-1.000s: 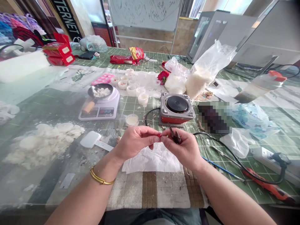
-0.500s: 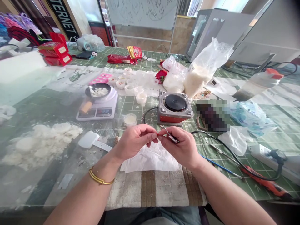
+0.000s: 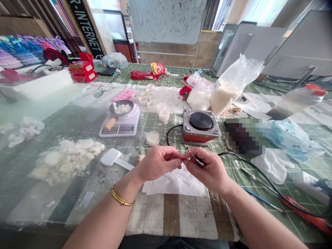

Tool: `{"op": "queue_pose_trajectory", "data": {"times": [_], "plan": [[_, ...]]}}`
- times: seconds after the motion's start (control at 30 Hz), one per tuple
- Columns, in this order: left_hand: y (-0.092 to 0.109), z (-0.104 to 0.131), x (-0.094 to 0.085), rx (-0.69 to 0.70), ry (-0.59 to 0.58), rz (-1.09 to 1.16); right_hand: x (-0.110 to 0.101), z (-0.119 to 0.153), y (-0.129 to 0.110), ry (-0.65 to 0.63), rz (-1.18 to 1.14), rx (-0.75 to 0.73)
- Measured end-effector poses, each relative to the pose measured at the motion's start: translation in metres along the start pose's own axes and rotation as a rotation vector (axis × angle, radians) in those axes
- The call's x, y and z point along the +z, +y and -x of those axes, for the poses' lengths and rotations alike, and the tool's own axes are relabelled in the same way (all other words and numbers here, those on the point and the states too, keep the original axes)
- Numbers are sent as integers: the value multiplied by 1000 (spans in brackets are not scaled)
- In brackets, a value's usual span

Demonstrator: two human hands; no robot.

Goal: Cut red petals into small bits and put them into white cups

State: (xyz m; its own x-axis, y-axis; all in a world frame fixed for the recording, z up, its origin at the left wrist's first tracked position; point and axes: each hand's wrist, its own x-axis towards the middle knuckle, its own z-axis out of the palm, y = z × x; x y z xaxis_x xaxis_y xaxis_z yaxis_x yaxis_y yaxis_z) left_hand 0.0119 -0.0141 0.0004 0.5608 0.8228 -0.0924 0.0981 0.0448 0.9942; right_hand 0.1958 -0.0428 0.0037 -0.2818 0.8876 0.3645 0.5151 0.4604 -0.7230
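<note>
My left hand (image 3: 160,162), with a gold bangle at its wrist, pinches a tiny red thing (image 3: 182,158) whose shape is too small to make out. The fingertips of my right hand (image 3: 207,167) meet it from the other side. A thin metal tool (image 3: 196,158), maybe tweezers, lies in the closed fingers of my right hand. Both hands hover over a crumpled white tissue (image 3: 173,182) on a striped brown and cream cloth (image 3: 190,214). Just beyond them are a small hot plate (image 3: 201,121) and a round cup of pale wax (image 3: 153,138).
A scale (image 3: 129,126) bears a small pan (image 3: 121,108) of white chunks. White flakes (image 3: 67,159) and a white scraper (image 3: 111,157) lie left. Bags of granules (image 3: 225,95), a black cable (image 3: 249,160) and a power strip (image 3: 310,185) are right.
The view has shifted, so the scene sits lower and further right. Both hands keep their fingertips together with nearly the same pose.
</note>
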Motion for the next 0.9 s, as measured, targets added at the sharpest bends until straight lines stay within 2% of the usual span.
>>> {"op": "queue_pose_trajectory", "data": {"times": [0.27,0.5,0.7,0.83,0.9], "plan": [[-1,0,-1,-83,-93,291,-9,1,4,-74,35,-329],[0,2,-3,-93,-150,414,-12,1,3,-113,27,-392],[2,4,-3,-47,-142,468,-12,1,-4,-98,-109,-288],[5,5,-4,9,-109,505,-19,-1,-15,-99,-8,-21],[6,6,-5,29,-101,499,-24,-2,-18,-154,39,67]]}}
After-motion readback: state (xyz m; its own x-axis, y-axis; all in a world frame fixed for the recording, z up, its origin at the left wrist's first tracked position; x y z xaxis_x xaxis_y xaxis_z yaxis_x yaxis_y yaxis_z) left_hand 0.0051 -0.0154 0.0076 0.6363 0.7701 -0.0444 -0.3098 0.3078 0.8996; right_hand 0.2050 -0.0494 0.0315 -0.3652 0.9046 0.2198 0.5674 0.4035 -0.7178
